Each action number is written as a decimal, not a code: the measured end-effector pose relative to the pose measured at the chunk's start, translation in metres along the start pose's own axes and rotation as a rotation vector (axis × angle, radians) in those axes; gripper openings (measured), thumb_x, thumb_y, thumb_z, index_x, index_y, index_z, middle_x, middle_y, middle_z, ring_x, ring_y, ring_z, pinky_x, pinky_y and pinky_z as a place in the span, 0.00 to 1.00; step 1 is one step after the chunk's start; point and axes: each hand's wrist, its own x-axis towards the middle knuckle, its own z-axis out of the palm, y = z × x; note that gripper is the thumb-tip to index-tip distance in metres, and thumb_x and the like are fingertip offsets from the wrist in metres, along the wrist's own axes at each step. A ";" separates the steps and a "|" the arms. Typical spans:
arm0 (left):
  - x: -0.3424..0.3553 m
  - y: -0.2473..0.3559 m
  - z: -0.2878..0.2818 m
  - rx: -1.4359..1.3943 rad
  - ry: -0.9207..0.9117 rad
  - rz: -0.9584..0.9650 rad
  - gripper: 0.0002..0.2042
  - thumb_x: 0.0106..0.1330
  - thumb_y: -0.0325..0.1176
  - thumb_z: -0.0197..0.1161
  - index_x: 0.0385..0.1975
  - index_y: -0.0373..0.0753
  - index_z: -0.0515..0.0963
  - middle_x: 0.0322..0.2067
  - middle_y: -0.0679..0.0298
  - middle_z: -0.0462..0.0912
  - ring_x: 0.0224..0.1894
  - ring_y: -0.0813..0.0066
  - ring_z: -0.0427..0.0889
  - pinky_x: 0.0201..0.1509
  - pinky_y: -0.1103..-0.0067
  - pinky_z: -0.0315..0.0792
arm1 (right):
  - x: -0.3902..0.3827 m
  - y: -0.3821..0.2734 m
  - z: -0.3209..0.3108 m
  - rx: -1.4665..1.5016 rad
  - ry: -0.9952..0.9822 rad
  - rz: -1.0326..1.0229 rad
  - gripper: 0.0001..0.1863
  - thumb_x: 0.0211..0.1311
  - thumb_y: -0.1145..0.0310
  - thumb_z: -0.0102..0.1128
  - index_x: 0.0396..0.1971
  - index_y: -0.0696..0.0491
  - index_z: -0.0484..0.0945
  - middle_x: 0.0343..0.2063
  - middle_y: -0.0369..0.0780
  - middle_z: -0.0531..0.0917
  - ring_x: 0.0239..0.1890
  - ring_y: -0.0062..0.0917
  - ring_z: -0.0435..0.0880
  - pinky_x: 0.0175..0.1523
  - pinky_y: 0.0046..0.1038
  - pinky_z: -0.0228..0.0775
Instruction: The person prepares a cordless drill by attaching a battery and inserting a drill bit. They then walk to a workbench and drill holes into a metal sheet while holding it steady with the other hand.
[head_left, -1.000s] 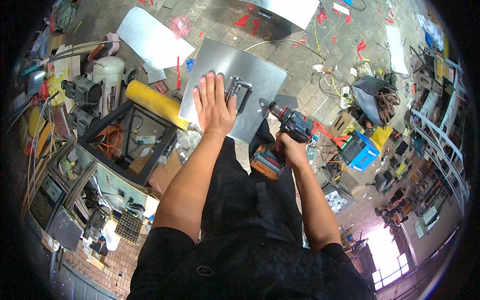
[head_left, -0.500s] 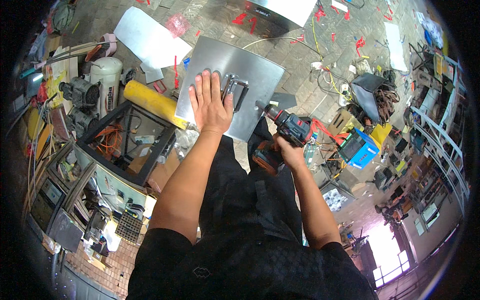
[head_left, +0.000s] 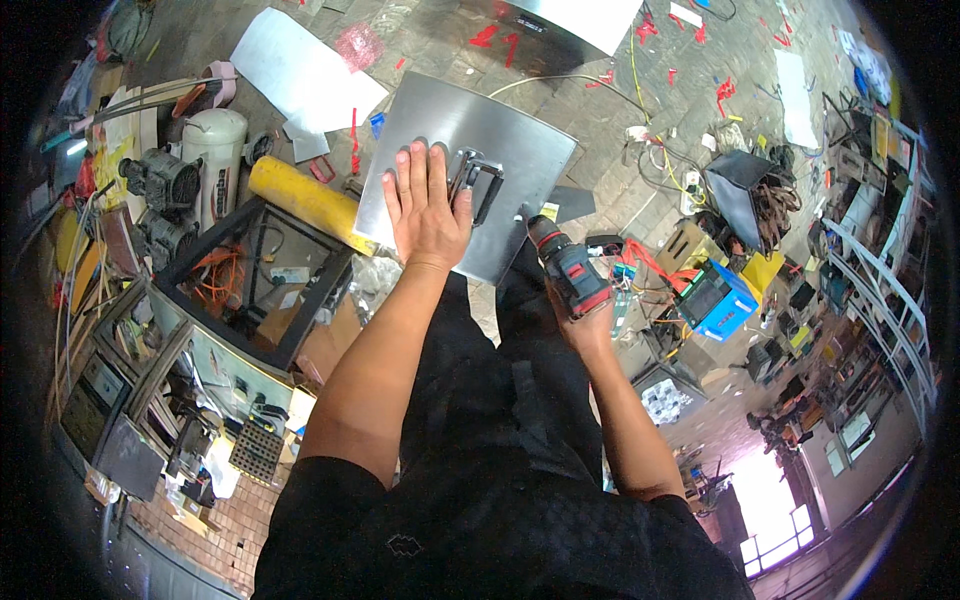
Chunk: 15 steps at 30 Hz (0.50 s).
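My left hand [head_left: 431, 215] lies flat on a square brushed-metal panel [head_left: 455, 120], its fingers stretched out and slightly apart. Right beside the thumb, a metal pull handle [head_left: 487, 193] is fixed to the panel. My right hand [head_left: 588, 322] is wrapped round the grip of a dark cordless drill [head_left: 570, 268] with red parts. The drill's front end points up and left at the panel's right edge, near a small spot on the metal. Whether the bit touches the panel I cannot tell. The drill's body hides most of the right-hand fingers.
Left of the panel lie a yellow cylinder [head_left: 305, 200] and a black metal frame [head_left: 285, 345]. An air compressor [head_left: 213, 150] stands behind them. To the right sits a blue box [head_left: 728, 305]. Cables and red scraps litter the tiled floor [head_left: 600, 130]; a large metal box [head_left: 560, 40] stands beyond the panel.
My right hand has turned the drill more upright, and its orange-marked base no longer shows. The left hand stays flat on the panel. The view has shifted slightly.
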 end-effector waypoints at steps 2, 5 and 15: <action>-0.001 0.002 0.000 -0.018 0.001 -0.002 0.37 0.76 0.51 0.50 0.80 0.38 0.56 0.82 0.53 0.50 0.84 0.53 0.41 0.84 0.56 0.29 | -0.002 -0.028 -0.016 -0.202 -0.061 0.173 0.22 0.54 0.69 0.76 0.50 0.54 0.80 0.33 0.50 0.89 0.38 0.50 0.89 0.44 0.43 0.80; -0.002 0.003 -0.001 -0.010 0.003 -0.007 0.36 0.76 0.51 0.50 0.80 0.39 0.56 0.81 0.53 0.50 0.84 0.53 0.43 0.84 0.56 0.30 | 0.001 -0.047 -0.031 -0.306 -0.034 -0.015 0.25 0.53 0.63 0.76 0.49 0.52 0.78 0.30 0.53 0.87 0.36 0.53 0.87 0.40 0.48 0.78; 0.000 0.004 0.000 -0.063 0.009 -0.018 0.37 0.74 0.50 0.54 0.80 0.41 0.56 0.82 0.56 0.50 0.84 0.55 0.43 0.85 0.55 0.31 | 0.042 -0.123 -0.061 -0.739 -0.196 -0.167 0.15 0.57 0.64 0.68 0.41 0.55 0.78 0.27 0.53 0.87 0.31 0.51 0.89 0.36 0.50 0.79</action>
